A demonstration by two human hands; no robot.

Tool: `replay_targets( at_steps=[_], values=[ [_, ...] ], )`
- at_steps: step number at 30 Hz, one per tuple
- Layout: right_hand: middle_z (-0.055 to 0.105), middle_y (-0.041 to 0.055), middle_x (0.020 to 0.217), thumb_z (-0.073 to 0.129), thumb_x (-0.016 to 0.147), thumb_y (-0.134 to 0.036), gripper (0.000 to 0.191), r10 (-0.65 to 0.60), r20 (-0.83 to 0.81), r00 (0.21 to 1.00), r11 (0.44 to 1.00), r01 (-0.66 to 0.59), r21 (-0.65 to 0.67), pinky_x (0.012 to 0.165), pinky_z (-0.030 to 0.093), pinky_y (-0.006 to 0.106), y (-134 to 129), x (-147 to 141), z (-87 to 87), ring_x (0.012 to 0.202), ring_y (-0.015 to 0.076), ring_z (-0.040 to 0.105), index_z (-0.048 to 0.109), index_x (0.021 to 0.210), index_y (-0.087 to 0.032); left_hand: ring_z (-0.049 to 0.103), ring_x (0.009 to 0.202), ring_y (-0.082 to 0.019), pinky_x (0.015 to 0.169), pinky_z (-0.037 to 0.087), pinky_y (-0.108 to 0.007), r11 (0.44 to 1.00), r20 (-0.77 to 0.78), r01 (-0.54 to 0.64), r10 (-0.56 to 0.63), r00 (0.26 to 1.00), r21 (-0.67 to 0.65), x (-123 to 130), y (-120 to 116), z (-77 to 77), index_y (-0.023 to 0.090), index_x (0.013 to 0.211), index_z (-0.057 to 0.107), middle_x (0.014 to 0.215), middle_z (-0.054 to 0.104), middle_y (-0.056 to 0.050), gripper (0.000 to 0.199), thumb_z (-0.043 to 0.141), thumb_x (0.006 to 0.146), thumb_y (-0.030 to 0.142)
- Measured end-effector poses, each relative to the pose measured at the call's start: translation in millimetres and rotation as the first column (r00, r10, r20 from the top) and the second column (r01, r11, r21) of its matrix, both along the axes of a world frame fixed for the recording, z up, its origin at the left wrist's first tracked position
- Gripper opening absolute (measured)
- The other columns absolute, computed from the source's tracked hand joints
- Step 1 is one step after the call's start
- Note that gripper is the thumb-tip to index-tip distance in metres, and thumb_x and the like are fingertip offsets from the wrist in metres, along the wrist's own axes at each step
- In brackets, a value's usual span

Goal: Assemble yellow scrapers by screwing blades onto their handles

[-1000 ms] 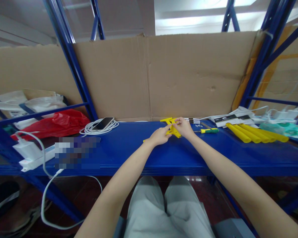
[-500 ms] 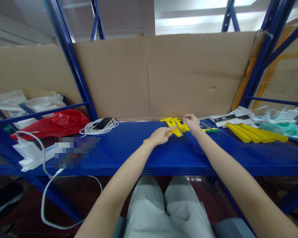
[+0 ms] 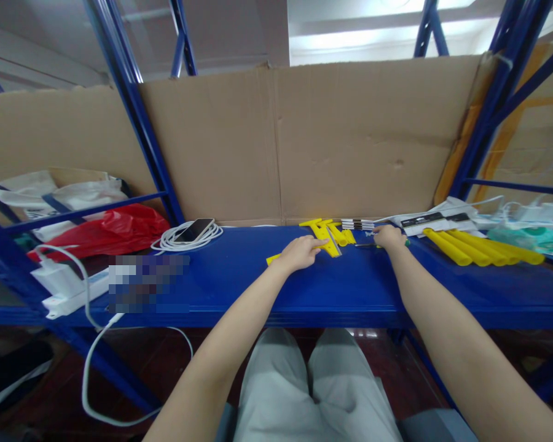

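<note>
My left hand (image 3: pixel 300 253) is closed at the lower left edge of a yellow scraper-like head (image 3: pixel 328 239), which has a metal strip along its right side. Other yellow pieces (image 3: pixel 345 236) lie just behind and to the right of it. The end of a yellow part (image 3: pixel 273 259) shows beside my left wrist. Farther right, my right hand (image 3: pixel 389 236) reaches down over a screwdriver; its thin shaft (image 3: pixel 365 245) points left and a bit of green handle (image 3: pixel 407 242) shows at the wrist. The fingertips are partly hidden.
White strips with black bands (image 3: pixel 357 224) lie behind the yellow pieces. Several yellow tubes (image 3: pixel 461 247) rest on the right of the blue shelf (image 3: pixel 239 276). A phone (image 3: pixel 197 230) on a coiled white cable, a red bag (image 3: pixel 115 228) and a power strip (image 3: pixel 78 298) are at the left.
My right hand has moved right, from beside the yellow pieces to the screwdriver, uncovering the banded white strips. My left hand stays at the yellow scraper head.
</note>
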State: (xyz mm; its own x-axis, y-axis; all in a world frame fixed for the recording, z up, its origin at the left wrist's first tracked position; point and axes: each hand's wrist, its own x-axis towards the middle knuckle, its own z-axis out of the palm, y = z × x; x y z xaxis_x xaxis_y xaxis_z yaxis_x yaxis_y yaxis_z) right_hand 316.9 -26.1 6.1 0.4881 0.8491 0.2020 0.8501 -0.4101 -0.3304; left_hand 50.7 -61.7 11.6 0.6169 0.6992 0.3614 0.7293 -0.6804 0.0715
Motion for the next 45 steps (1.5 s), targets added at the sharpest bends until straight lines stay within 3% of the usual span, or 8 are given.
replay_targets(
  at_steps=[5, 9, 16, 21, 33, 40, 45],
  values=[
    [0.053, 0.0127, 0.131, 0.047, 0.081, -0.017, 0.045, -0.037, 0.006, 0.999, 0.998, 0.037, -0.053, 0.098, 0.040, 0.045, 0.1, 10.0, -1.3, 0.123, 0.0297, 0.046, 0.060, 0.123, -0.022, 0.060, 0.103, -0.020, 0.090, 0.045, -0.029, 1.000, 0.029, 0.000, 0.001, 1.000, -0.015, -0.2, 0.0, 0.4, 0.025, 0.127, 0.058, 0.113, 0.065, -0.007, 0.040, 0.048, 0.089, 0.020],
    [0.053, 0.0139, 0.131, 0.043, 0.082, -0.018, 0.044, -0.049, 0.059, 0.997, 0.997, 0.052, -0.050, 0.098, 0.038, 0.050, 1.5, 12.4, -5.9, 0.123, 0.0314, 0.045, 0.061, 0.122, -0.021, 0.060, 0.104, -0.020, 0.091, 0.045, -0.030, 0.999, 0.052, -0.005, 0.006, 0.999, -0.034, -0.4, -0.5, 1.2, 0.025, 0.128, 0.057, 0.116, 0.065, -0.007, 0.041, 0.050, 0.088, 0.020],
    [0.042, 0.0076, 0.142, 0.035, 0.086, -0.021, 0.046, 0.139, 0.144, 0.980, 0.982, -0.118, -0.149, 0.104, 0.019, 0.064, 4.2, -1.4, -6.9, 0.133, 0.0326, 0.030, 0.059, 0.125, -0.027, 0.059, 0.108, -0.019, 0.093, 0.043, -0.029, 0.998, 0.067, 0.009, -0.006, 0.998, -0.058, -0.7, 0.5, 0.1, 0.023, 0.125, 0.060, 0.119, 0.064, -0.006, 0.039, 0.051, 0.087, 0.019],
    [0.038, 0.0110, 0.145, 0.036, 0.085, -0.022, 0.049, 0.140, 0.149, 0.979, 0.970, -0.106, -0.219, 0.100, 0.021, 0.068, 4.4, -5.0, -6.2, 0.133, 0.0351, 0.027, 0.053, 0.131, -0.023, 0.060, 0.107, -0.021, 0.093, 0.044, -0.030, 0.998, 0.037, 0.010, -0.007, 0.999, -0.068, -0.9, 1.3, -1.7, 0.024, 0.124, 0.061, 0.118, 0.065, -0.006, 0.038, 0.051, 0.087, 0.021],
    [0.046, 0.0165, 0.134, 0.039, 0.084, -0.022, 0.042, 0.101, 0.141, 0.985, 0.986, -0.080, -0.144, 0.098, 0.023, 0.065, 7.6, -4.1, -7.1, 0.128, 0.0349, 0.033, 0.060, 0.120, -0.016, 0.058, 0.112, -0.019, 0.096, 0.043, -0.030, 0.996, 0.017, 0.015, -0.014, 1.000, -0.084, -0.8, 1.7, -1.6, 0.025, 0.122, 0.061, 0.122, 0.063, -0.004, 0.038, 0.052, 0.086, 0.020],
    [0.045, 0.0126, 0.137, 0.039, 0.084, -0.017, 0.047, 0.071, 0.143, 0.987, 0.995, -0.061, -0.074, 0.099, 0.028, 0.060, 5.0, -1.2, -8.6, 0.128, 0.0324, 0.034, 0.056, 0.127, -0.022, 0.058, 0.112, -0.019, 0.096, 0.043, -0.029, 0.996, 0.013, 0.012, -0.011, 1.000, -0.090, -0.8, 1.8, -1.2, 0.024, 0.124, 0.060, 0.123, 0.062, -0.005, 0.039, 0.051, 0.087, 0.021],
    [0.049, 0.0098, 0.134, 0.042, 0.081, -0.015, 0.046, 0.031, 0.098, 0.995, 0.999, -0.027, -0.036, 0.095, 0.033, 0.063, 8.0, 8.2, -8.8, 0.128, 0.0334, 0.036, 0.061, 0.121, -0.029, 0.058, 0.112, -0.020, 0.096, 0.043, -0.030, 0.996, 0.012, 0.021, -0.020, 1.000, -0.084, -1.3, 2.5, -1.5, 0.024, 0.126, 0.059, 0.124, 0.062, -0.005, 0.039, 0.051, 0.087, 0.022]
  ],
)
